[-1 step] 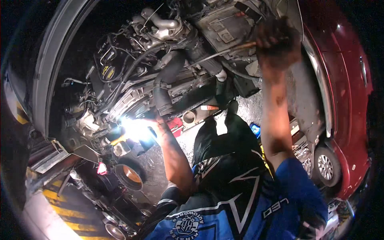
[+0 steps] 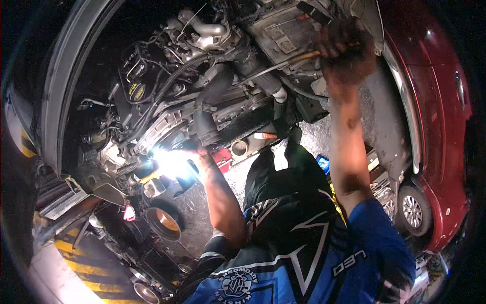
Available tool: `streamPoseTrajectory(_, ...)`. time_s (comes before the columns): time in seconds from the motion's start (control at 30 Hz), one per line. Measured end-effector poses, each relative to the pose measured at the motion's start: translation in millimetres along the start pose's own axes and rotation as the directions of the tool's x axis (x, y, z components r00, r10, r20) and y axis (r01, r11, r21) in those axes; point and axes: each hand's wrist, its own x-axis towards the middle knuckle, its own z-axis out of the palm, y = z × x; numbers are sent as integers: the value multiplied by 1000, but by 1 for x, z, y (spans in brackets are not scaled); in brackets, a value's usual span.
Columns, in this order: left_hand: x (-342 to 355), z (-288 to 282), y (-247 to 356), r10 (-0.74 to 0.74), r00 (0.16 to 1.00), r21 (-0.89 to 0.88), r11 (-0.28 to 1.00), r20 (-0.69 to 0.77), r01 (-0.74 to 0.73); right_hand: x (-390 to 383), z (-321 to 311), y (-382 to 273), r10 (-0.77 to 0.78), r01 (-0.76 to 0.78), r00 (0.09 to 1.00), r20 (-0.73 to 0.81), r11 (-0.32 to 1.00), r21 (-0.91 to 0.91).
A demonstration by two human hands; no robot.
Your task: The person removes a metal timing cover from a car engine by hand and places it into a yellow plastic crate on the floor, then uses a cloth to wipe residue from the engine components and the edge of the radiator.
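Note:
My right hand point(image 2: 344, 58) is closed around the handle of a long metal bar point(image 2: 281, 66), which slants down to the left across the engine point(image 2: 202, 38) and its thick black hoses point(image 2: 205, 121). My left hand point(image 2: 200, 159) reaches to the lower front of the engine, beside a very bright work light point(image 2: 169, 164); glare and shadow hide its fingers and whatever they touch. A yellow object point(image 2: 149, 177) shows at the edge of the glare.
A red car point(image 2: 440, 126) stands along the right. Below lie a round ring-like part point(image 2: 162, 223), a red item point(image 2: 223, 159), a blue item point(image 2: 322, 164) and assorted tools point(image 2: 382, 195). A yellow-and-black striped surface point(image 2: 96, 266) is at lower left.
My right hand has shifted slightly to the left with the bar, showing a little more of its yellowish handle. My left arm looks unchanged.

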Motion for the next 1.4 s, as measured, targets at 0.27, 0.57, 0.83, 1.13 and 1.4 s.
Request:
streamPoseTrajectory(0.27, 9, 14, -13, -14, 1000, 4, 1000, -7, 14, 16, -3, 38, 107, -101, 992, 67, 991, -89)
streamPoseTrajectory(0.57, -1, -5, 10, 50, 998, 40, 998, -45, -48, 20, 9, 41, 96, -80, 987, 127, 988, -129)
streamPoseTrajectory(0.83, -12, -24, 36, 152, 988, 92, 985, -30, -149, 5, -21, -9, -236, 245, 964, -122, 967, 63)
streamPoseTrajectory(1.13, -29, -36, 55, 252, 967, 190, 949, 22, -252, -73, -5, -106, -399, 260, 870, -290, 870, -419)
streamPoseTrajectory(1.4, -25, -47, 55, 202, 959, 154, 960, 197, -234, -229, -84, -202, -271, 263, 950, -154, 962, -67)
